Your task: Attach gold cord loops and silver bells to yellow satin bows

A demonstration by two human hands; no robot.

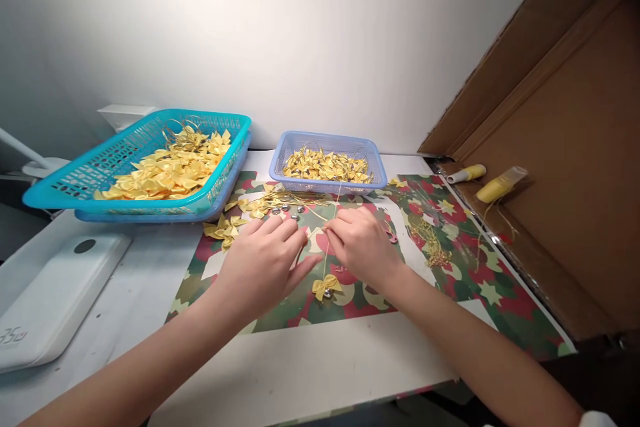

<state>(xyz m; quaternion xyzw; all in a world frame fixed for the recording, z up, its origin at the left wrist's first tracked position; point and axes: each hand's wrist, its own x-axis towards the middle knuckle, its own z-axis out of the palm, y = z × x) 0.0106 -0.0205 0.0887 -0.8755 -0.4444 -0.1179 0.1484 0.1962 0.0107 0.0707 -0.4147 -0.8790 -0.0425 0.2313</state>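
A thin gold cord (316,232) stretches between my two hands over the patterned sheet. My left hand (270,259) has its fingers curled on one part of the cord, with the thumb standing apart. My right hand (364,244) pinches the cord between thumb and forefinger. From there, one strand rises towards the back basket and another runs down to a yellow ribbon bow (327,285) with a silver bell (328,293), lying on the sheet. Beyond my left hand are several loose silver bells (285,208), loose yellow bows (223,229) and a bundle of gold cords (300,198).
A turquoise basket (63,192) of yellow bows stands at left, behind a white power bank (70,293). At the back is a small blue-violet basket (327,139) of bows with cords. Gold pieces (434,245) lie at right, near yellow spools (500,185) by the cardboard wall (565,147).
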